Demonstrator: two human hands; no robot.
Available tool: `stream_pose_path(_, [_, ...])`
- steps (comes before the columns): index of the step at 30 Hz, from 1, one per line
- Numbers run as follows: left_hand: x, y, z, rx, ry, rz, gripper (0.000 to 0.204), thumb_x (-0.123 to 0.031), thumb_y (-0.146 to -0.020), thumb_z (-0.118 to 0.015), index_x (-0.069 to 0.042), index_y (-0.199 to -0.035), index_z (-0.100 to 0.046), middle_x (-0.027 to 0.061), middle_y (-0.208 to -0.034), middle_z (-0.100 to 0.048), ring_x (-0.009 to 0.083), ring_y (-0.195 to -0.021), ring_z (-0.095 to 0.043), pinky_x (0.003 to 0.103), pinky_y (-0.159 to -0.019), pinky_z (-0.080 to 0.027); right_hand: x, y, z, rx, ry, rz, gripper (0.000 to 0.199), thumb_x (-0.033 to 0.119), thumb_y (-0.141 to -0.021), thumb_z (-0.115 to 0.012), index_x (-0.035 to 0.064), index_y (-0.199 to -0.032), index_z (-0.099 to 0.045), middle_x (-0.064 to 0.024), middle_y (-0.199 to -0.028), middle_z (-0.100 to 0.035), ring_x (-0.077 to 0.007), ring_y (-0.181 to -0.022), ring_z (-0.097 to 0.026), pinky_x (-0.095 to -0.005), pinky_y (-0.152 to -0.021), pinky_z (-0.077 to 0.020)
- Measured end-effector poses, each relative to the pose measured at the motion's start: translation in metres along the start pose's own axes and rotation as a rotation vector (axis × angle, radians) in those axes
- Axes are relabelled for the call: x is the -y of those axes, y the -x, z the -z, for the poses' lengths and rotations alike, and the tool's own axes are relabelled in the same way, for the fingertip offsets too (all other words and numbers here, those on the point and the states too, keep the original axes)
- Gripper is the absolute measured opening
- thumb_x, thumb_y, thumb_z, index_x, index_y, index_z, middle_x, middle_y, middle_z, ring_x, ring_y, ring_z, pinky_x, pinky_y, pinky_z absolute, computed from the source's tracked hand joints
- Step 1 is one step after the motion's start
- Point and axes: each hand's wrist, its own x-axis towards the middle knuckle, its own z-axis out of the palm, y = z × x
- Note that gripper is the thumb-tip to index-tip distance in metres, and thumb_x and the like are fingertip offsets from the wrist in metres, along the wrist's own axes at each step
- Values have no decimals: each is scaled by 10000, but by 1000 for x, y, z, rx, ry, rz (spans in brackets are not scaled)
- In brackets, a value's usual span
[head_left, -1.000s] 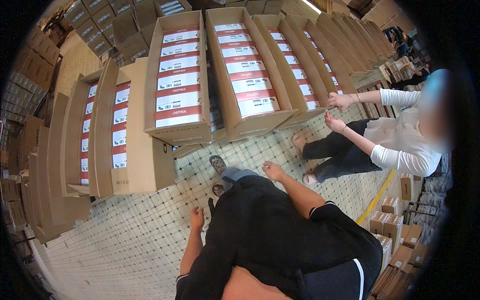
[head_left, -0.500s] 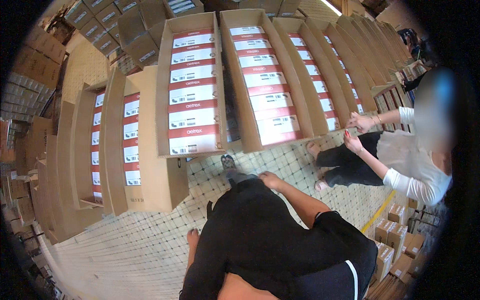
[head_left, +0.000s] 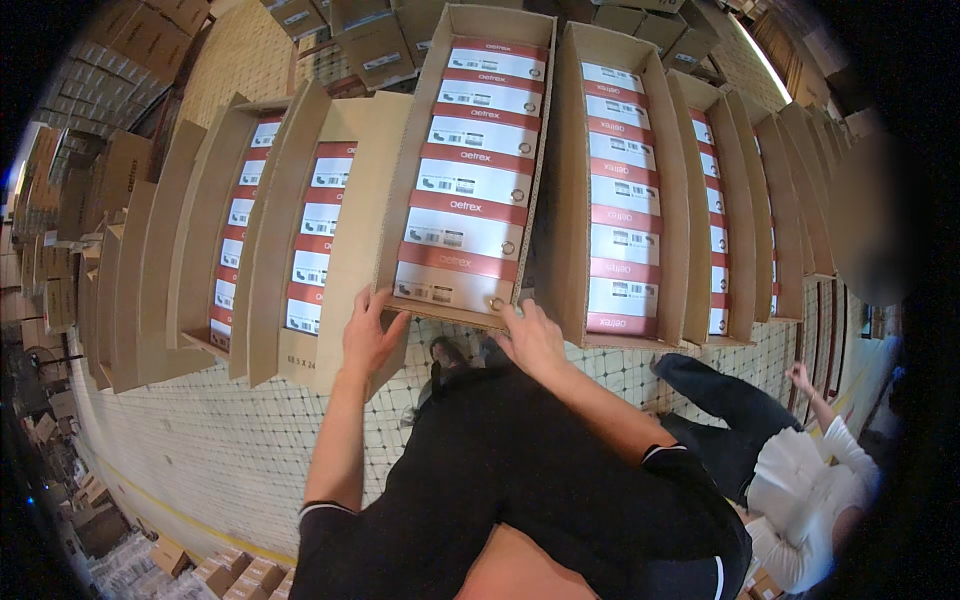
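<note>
A long open cardboard carton (head_left: pixel 450 315) stands in front of me, its near end toward my body. Inside it is a row of red-and-white shoeboxes (head_left: pixel 440 235), labelled ends facing up. My left hand (head_left: pixel 372 335) is at the carton's near left corner, its fingers hooked over the edge and thumb on the near end. At the near right corner, my right hand (head_left: pixel 533 342) grips the rim, part of its fingers hidden by the cardboard.
Close on the right stands another long carton (head_left: pixel 668 300) of shoeboxes, with several more beyond. More open cartons (head_left: pixel 262 290) line the left. A person in a white top (head_left: pixel 800 475) is at the lower right. Tiled floor (head_left: pixel 200 440) shows below.
Both my hands have come up onto the near corners of the middle carton. My view has shifted left and closer, and the other person now appears lower at the right.
</note>
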Motion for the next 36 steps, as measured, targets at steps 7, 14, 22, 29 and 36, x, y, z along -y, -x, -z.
stream_pose_path(7, [28, -60, 21, 446, -403, -333, 348, -407, -816, -743, -98, -965, -683, 155, -927, -698, 376, -870, -674, 469, -785, -538, -10, -21, -1, -1, 173, 243, 360, 407, -923, -639, 161, -1186, -641, -185, -851, -615, -323, -818, -696, -432, -632, -573])
stream_pose_path(14, [-25, -91, 54, 333, -346, -527, 351, -462, -868, -700, -114, -913, -719, 178, -855, -699, 380, -845, -675, 472, -755, -533, -39, -50, 97, 101, 316, 320, 429, 553, -957, -531, 171, -1066, -694, -165, -869, -650, -338, -828, -677, -467, -707, -559])
stream_pose_path(22, [-150, -248, 157, 284, -213, -424, 577, -578, -878, -669, -4, -922, -691, 191, -760, -657, 314, -681, -651, 424, -675, -511, -57, -155, 279, -179, 291, 251, 631, 626, -929, -532, 12, -942, -677, -233, -978, -678, -426, -977, -632, -504, -862, -494])
stream_pose_path(29, [-163, -281, 163, 273, -241, -457, 560, -554, -872, -704, -9, -1002, -710, 74, -676, -634, 163, -601, -607, 348, -558, -494, -68, -182, 300, -150, 266, 232, 672, 646, -909, -560, -6, -997, -697, -228, -937, -698, -398, -937, -662, -469, -847, -507])
stream_pose_path(36, [-168, -279, 166, 327, -167, -348, 547, -546, -875, -705, -7, -971, -710, 87, -676, -639, 169, -604, -612, 348, -564, -491, -68, -185, 303, -167, 287, 263, 663, 643, -904, -572, 2, -1017, -700, -215, -922, -690, -386, -927, -667, -474, -820, -517])
